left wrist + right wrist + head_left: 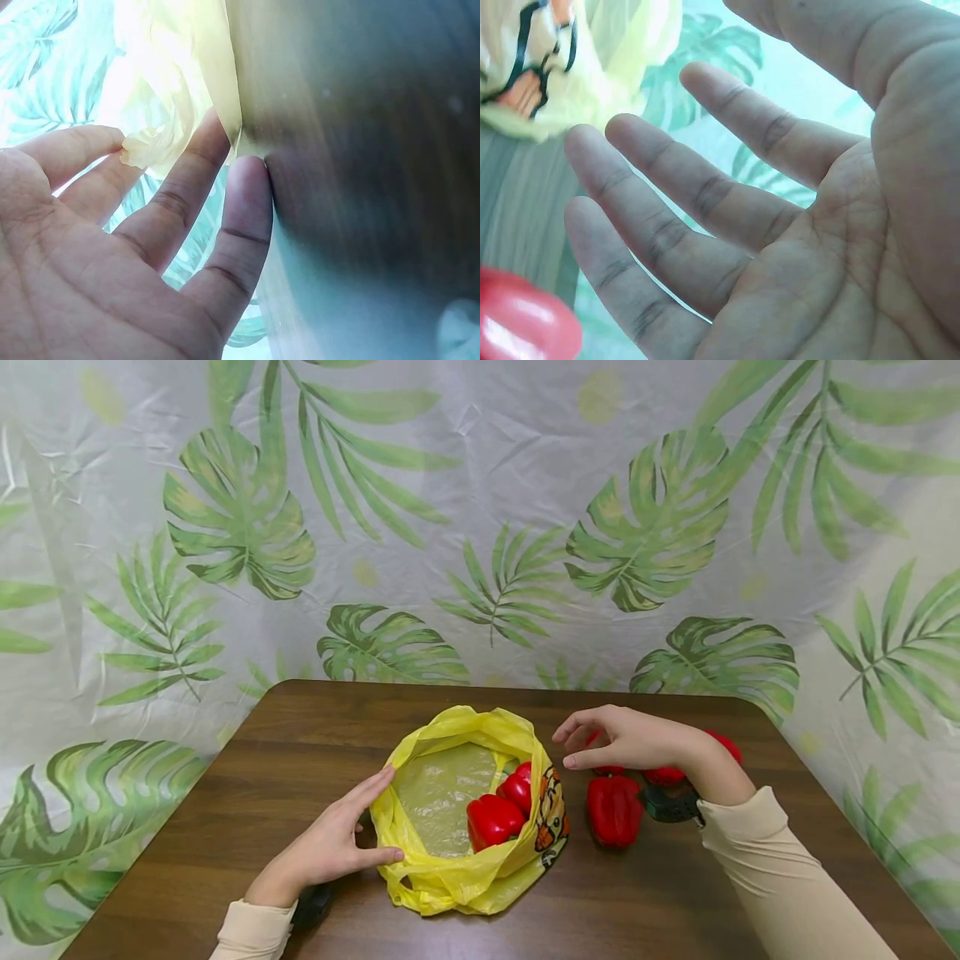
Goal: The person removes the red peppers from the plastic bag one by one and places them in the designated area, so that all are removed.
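A yellow plastic bag [427,885] stands with its mouth wide, two red bell peppers [495,821] inside on its right. Against the bag's left rim rest the fingers and thumb of my left hand [330,843], extended and spread. In the left wrist view its fingertips [247,180] touch the thin plastic near the tabletop. My right hand [630,739] hovers right of the bag with nothing in it, its fingers loosely bent. Below it a red bell pepper [615,810] lies on the table, with more red peppers [663,775] partly hidden behind the hand and wrist.
The dark wooden table [300,752] ends at a far edge before a leaf-patterned curtain [510,460]. Another red pepper [725,745] shows behind the right forearm. A dark band [667,806] circles the right wrist.
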Demonstrator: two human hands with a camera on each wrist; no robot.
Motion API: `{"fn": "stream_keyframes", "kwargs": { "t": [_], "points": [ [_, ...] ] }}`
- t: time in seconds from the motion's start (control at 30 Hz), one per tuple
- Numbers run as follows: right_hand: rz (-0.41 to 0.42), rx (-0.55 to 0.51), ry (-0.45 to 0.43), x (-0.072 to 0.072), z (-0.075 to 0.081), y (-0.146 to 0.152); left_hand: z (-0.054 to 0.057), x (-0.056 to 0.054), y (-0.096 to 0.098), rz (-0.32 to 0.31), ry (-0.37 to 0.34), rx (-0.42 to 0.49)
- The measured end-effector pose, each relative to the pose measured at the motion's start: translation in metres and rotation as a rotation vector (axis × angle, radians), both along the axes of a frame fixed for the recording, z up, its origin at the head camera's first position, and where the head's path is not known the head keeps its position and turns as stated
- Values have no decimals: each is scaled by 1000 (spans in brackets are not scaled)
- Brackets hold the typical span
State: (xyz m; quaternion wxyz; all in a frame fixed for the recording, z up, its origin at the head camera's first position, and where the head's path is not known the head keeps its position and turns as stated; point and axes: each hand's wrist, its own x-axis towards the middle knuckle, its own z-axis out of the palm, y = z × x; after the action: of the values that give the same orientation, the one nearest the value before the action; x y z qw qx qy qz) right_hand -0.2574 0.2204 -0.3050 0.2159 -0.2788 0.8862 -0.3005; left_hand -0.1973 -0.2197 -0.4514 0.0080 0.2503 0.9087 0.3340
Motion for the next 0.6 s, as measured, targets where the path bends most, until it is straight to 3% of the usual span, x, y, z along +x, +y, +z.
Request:
{"fn": "stream_keyframes", "kwargs": {
  "t": [0.2,0.6],
  "points": [
    [57,-47,-66,3,-4,-21,0,0,0,-1,-9,2],
    [132,50,-52,7,-10,-66,1,0,0,-4,-15,9]
  ]
}}
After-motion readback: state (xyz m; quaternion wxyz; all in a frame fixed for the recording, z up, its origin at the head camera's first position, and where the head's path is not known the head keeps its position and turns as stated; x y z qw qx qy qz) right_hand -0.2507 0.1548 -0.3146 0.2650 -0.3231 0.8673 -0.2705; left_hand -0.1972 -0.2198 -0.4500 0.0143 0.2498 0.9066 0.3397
